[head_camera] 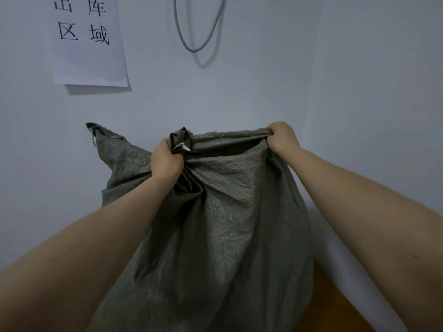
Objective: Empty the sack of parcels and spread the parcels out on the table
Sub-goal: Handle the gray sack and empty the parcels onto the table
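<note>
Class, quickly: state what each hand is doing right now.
Left hand: closed, gripping bunched sack cloth.
Right hand: closed, gripping the sack's top edge.

Only the hands and forearms of the person are shown; the left hand (pixel 165 161) and the right hand (pixel 282 137) are seen bare, with smooth backs and rounded knuckles, and the fingertips are hidden from view. The left forearm (pixel 84 236) and the right forearm (pixel 359 200) are seen bare along all of their visible length, from wrist to frame edge; both are drawn broader toward the lower corners by the wide-angle lens. A small dark mark (pixel 416 257) is seen on the right forearm, well back from the wrist; what is worn higher up cannot be told.
</note>
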